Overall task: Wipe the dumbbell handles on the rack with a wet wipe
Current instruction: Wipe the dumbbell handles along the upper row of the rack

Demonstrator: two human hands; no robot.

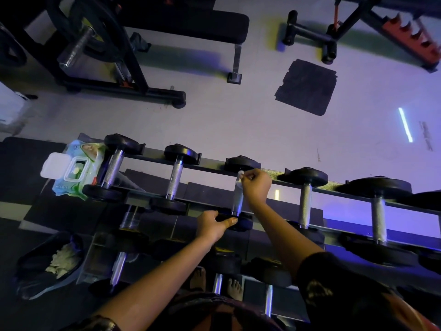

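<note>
Several dumbbells with black heads and metal handles lie across the top tier of the rack [210, 163]. My right hand [256, 187] pinches a small white wet wipe [240, 174] against the far end of the third dumbbell's handle [238, 200]. My left hand [211, 224] grips the near black head [241, 222] of that same dumbbell. A pack of wet wipes [74, 170] with its white lid flipped up rests at the rack's left end, beside the first dumbbell [112, 168].
More dumbbells sit on lower tiers below my arms. A dark bag [47, 263] holding crumpled wipes lies on the floor at lower left. A bench [191, 25], a plate-loaded bar [81, 41], a black mat [307, 86] and another machine stand on the floor beyond the rack.
</note>
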